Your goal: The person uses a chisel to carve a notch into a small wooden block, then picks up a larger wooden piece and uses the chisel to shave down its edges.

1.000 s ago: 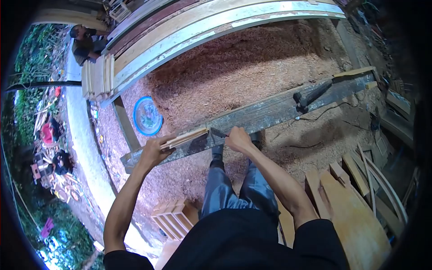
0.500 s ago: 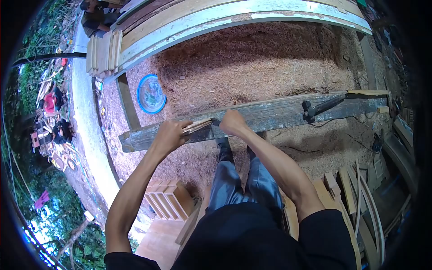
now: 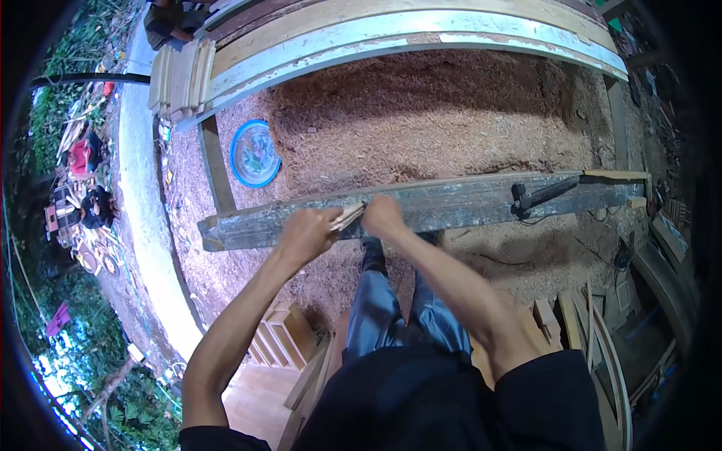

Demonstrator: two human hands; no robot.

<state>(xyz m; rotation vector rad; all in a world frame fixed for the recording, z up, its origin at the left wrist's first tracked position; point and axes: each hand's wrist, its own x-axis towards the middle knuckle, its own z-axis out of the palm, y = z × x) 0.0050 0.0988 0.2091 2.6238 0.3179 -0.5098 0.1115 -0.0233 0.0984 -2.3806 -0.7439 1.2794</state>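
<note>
My left hand is closed around a small bundle of thin pale wooden strips, whose ends point right. Close by, my right hand is a fist by the tips of the strips. A small dark thing shows between the fist and the strips, mostly hidden by my fingers, so its kind cannot be made out. Both hands are over the weathered wooden beam. Farther right on that beam lies a hammer-shaped dark tool.
A blue-rimmed round basin sits on the shavings-covered ground. Beyond it runs a long bench of planks with stacked boards at its left end. A drawer-like wooden frame stands lower left. Another person is at the upper left.
My left hand and the strips have shifted right, nearer to my right hand. The dark thing by my right fist shows less than before. The view has tilted slightly.
</note>
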